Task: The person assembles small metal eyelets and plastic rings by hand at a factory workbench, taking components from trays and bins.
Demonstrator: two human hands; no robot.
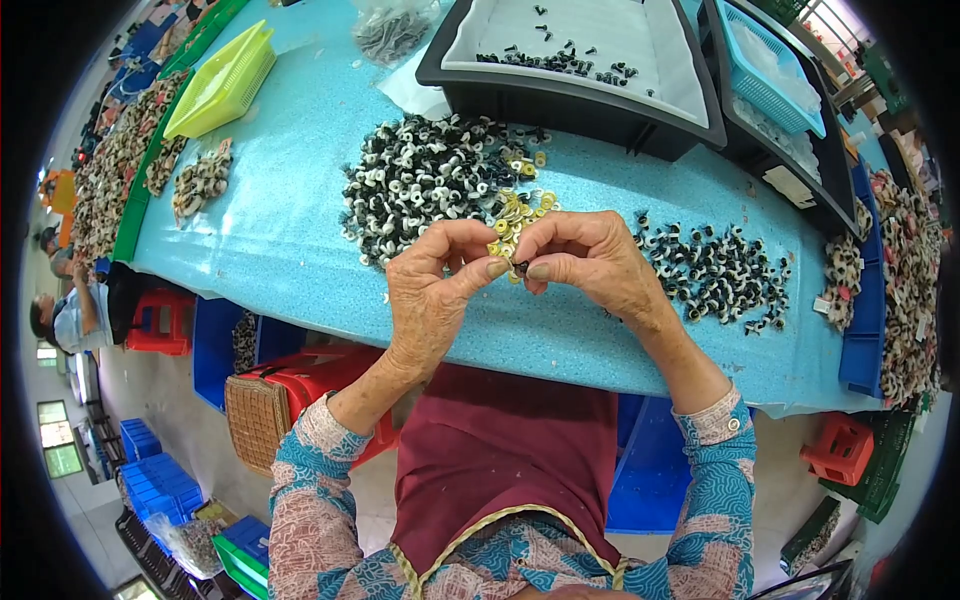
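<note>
Over the pale-blue speckled tabletop (300,215), the bare right hand (592,262) is closely pinching a small dark piece (521,268), apparently for fine control; whether the bare left hand (437,290) is gripping anything, I cannot tell. Heaped black-and-white plastic pieces (405,185) are lying beyond, seemingly for easy reach.

Held a small dark piece (520,267) at the close-set fingertips of left hand (428,295) and right hand (590,262) over a blue table (290,230).
Had a large heap of black-and-white pieces (420,180) just beyond the left hand, with yellow pieces (520,212) at its edge, and a smaller heap (715,275) beside the right. Faced a white-lined black tray (560,108); wore a maroon apron (505,440).
</note>
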